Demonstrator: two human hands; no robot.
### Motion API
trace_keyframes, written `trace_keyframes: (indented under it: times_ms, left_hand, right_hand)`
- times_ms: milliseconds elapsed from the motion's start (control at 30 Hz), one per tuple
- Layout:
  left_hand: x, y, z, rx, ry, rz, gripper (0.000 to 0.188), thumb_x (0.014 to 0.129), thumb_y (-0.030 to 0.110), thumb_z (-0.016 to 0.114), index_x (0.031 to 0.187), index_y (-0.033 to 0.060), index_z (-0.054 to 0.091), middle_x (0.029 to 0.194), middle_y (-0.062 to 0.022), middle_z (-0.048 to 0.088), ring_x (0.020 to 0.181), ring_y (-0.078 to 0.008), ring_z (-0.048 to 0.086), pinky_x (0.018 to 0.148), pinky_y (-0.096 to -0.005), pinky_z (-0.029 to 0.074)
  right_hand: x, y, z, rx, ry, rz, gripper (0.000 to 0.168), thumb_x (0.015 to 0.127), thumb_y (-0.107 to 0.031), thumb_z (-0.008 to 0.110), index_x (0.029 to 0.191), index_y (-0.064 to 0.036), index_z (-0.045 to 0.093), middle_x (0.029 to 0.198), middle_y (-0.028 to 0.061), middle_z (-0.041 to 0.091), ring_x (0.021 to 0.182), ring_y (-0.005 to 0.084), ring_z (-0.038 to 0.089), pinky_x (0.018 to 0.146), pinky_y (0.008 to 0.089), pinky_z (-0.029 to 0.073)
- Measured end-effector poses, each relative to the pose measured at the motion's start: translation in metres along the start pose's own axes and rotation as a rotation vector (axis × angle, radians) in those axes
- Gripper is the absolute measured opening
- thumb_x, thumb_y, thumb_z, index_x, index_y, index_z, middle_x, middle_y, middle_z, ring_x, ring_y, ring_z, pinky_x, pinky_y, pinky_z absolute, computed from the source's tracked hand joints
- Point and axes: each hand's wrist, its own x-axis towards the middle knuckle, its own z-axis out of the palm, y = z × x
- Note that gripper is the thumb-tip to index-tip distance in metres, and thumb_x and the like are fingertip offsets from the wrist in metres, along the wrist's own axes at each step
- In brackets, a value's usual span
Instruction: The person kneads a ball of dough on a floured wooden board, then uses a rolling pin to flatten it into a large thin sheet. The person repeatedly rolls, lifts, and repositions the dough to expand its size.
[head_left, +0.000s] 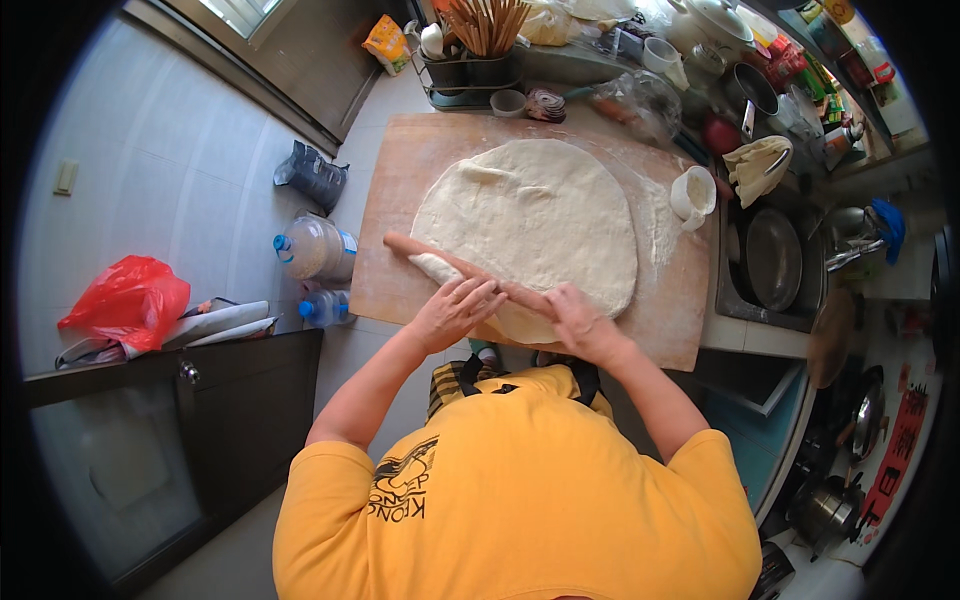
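A large, thin sheet of dough lies over the wooden board. Across its near left part, at a slant, runs a wooden rolling pin, its left end bare. Part of the dough's edge is wrapped about the pin, and the near side reaches the board's front edge. My left hand lies over the middle of the pin, fingers laid across it. At the pin's right end, my right hand grips it with bent fingers, slightly blurred. Loose flour dusts the board's right side.
A white measuring cup with flour stands at the board's right edge. Behind sit a chopstick holder, a small bowl and a cut red onion. A sink with a pan adjoins right; bottles stand left.
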Motion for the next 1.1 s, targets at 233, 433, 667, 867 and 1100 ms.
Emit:
trace_keyframes:
  times_ms: [233, 433, 667, 867, 1100]
  left_hand:
    - [-0.015, 0.017, 0.003, -0.101, -0.105, -0.072, 0.042, 0.081, 0.013, 0.061, 0.122, 0.0091, 0.055, 0.107, -0.0055, 0.052, 0.104, -0.0214, 0.052, 0.092, -0.0366, 0.042]
    - [0.02, 0.001, 0.023, -0.35, 0.011, -0.14, 0.029, 0.083, 0.01, 0.059, 0.112, 0.0087, 0.059, 0.099, -0.0061, 0.057, 0.097, -0.0255, 0.057, 0.089, -0.0379, 0.044]
    - [0.055, -0.063, 0.024, -0.503, 0.367, -0.634, 0.035, 0.084, 0.016, 0.067, 0.116, 0.0059, 0.06, 0.119, -0.0188, 0.059, 0.111, -0.036, 0.056, 0.093, -0.0466, 0.045]
    - [0.044, -0.019, 0.014, -0.358, -0.029, -0.238, 0.064, 0.072, 0.021, 0.076, 0.13, 0.0072, 0.052, 0.12, -0.0132, 0.057, 0.116, -0.0323, 0.053, 0.1, -0.0426, 0.041]
    - [0.036, -0.009, -0.003, -0.371, -0.116, -0.355, 0.059, 0.074, 0.02, 0.074, 0.127, 0.0063, 0.053, 0.119, -0.0128, 0.057, 0.117, -0.0315, 0.053, 0.102, -0.047, 0.038]
  right_hand:
    - [-0.023, 0.085, -0.062, -0.285, 0.158, 0.009, 0.039, 0.079, -0.003, 0.063, 0.117, -0.011, 0.064, 0.117, 0.0093, 0.059, 0.109, 0.0318, 0.056, 0.094, 0.0414, 0.045]
    - [-0.001, 0.085, -0.046, -0.111, 0.044, -0.088, 0.032, 0.087, -0.012, 0.062, 0.119, -0.009, 0.066, 0.121, 0.0096, 0.06, 0.114, 0.0307, 0.055, 0.101, 0.0397, 0.042]
    - [-0.007, 0.051, -0.062, -0.285, 0.137, -0.094, 0.081, 0.076, -0.037, 0.077, 0.142, -0.004, 0.042, 0.13, 0.0152, 0.053, 0.122, 0.0335, 0.048, 0.108, 0.0439, 0.034]
    - [-0.011, 0.071, -0.038, -0.381, 0.066, -0.046, 0.08, 0.065, -0.021, 0.083, 0.135, -0.007, 0.047, 0.112, 0.0124, 0.057, 0.105, 0.0316, 0.054, 0.094, 0.0431, 0.042]
    - [-0.027, 0.056, -0.037, -0.316, 0.115, -0.068, 0.064, 0.072, -0.013, 0.078, 0.13, -0.013, 0.053, 0.113, 0.013, 0.057, 0.108, 0.0318, 0.054, 0.095, 0.0437, 0.042]
